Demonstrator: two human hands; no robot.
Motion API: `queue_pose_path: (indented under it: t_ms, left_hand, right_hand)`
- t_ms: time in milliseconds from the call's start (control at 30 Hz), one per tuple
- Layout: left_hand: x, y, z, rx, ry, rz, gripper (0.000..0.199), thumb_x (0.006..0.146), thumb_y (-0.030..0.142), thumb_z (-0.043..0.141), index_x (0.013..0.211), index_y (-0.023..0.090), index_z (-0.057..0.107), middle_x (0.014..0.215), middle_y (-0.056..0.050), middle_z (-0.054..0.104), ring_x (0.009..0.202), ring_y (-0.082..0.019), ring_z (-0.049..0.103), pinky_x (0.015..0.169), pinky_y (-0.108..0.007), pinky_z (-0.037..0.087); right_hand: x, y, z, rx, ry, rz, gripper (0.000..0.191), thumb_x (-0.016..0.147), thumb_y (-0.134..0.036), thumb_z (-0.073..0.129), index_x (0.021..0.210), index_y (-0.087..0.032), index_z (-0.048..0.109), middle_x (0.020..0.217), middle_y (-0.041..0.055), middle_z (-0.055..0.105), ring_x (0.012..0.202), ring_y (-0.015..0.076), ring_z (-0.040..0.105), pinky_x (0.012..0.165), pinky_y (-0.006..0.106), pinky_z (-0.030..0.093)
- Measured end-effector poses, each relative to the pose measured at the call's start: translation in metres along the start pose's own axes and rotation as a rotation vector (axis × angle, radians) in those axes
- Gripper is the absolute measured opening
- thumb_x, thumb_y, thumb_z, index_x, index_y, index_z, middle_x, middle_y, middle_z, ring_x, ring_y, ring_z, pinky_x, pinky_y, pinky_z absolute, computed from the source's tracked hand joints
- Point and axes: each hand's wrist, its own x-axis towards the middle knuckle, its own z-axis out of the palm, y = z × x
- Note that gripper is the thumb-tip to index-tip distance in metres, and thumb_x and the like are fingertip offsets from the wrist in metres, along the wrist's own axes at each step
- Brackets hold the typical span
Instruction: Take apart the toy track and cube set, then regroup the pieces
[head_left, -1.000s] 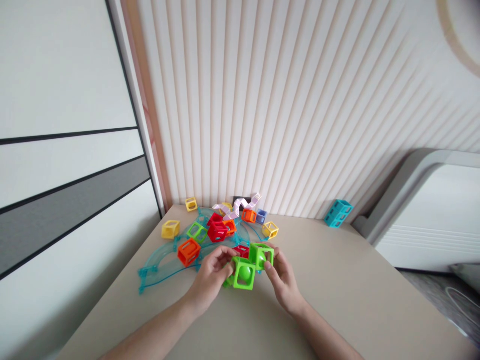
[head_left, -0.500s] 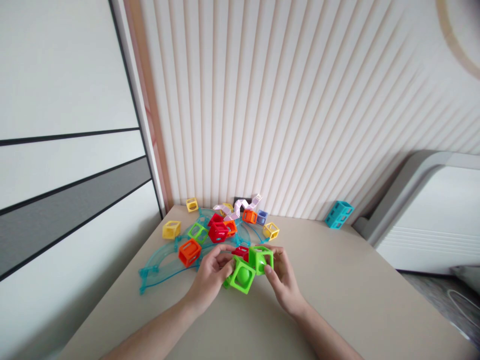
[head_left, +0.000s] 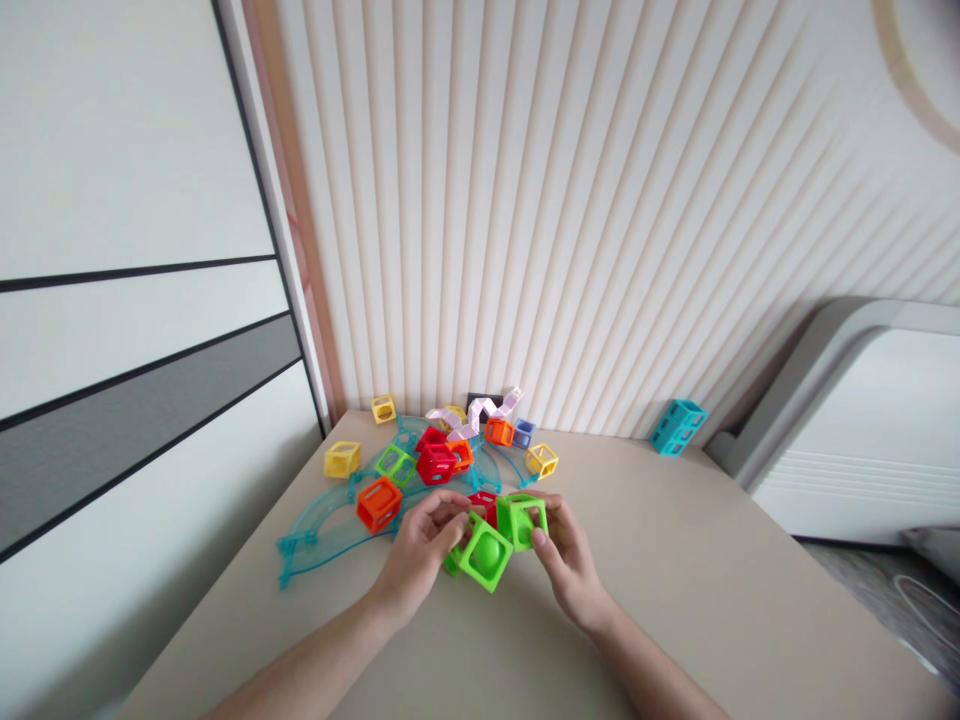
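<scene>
Between my hands are two bright green open-frame cube blocks. My left hand has its thumb and fingers closed on the nearer green block, which is tilted and shows a rounded green middle. My right hand grips the other green block, thumb on its near face and fingers behind. The two green blocks touch at a corner or edge; whether they are joined, I cannot tell. Part of another green piece shows under my left fingers. A red block lies just behind, partly covered.
Clear blue curved track pieces spread across the table's left, with orange, red and yellow blocks among them. A pale pink zigzag piece lies at the back. A teal block stack stands by the ribbed wall.
The green blocks have tilted and shifted very slightly, with a little more of the red block showing behind. Both hands keep nearly the same place and grip.
</scene>
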Motion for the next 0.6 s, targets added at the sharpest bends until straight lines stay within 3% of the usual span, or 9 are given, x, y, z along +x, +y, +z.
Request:
queue_pose_path:
  t_ms: [200,467,600]
  left_hand:
    - [0.000,-0.003,-0.004,-0.004,-0.120,0.059,0.028,0.092,0.042,0.070,0.111,0.020,0.068,0.121,-0.010,0.073,0.105,-0.023,0.070,0.089,-0.032,0.054]
    - [-0.004,0.003,-0.001,-0.006,-0.283,0.097,0.063,0.080,0.046,0.082,0.134,0.021,0.062,0.139,-0.015,0.064,0.130,-0.032,0.058,0.108,-0.041,0.048]
    - [-0.006,0.007,0.001,0.027,-0.321,0.059,0.063,0.082,0.043,0.080,0.138,0.021,0.059,0.140,-0.015,0.063,0.133,-0.033,0.056,0.111,-0.043,0.045]
  right_hand:
    - [0.004,0.003,0.001,0.008,0.124,-0.011,0.021,0.099,-0.044,0.062,0.110,-0.026,0.063,0.096,0.0035,0.067,0.085,0.0178,0.064,0.075,0.028,0.055]
    - [0.003,0.009,0.003,0.006,0.194,-0.020,0.021,0.098,-0.044,0.062,0.107,-0.025,0.063,0.089,0.0012,0.062,0.078,0.0164,0.063,0.068,0.028,0.056]
    - [0.003,0.009,0.002,-0.003,0.184,-0.026,0.021,0.099,-0.044,0.061,0.108,-0.025,0.062,0.092,0.0021,0.064,0.078,0.0164,0.064,0.069,0.028,0.058]
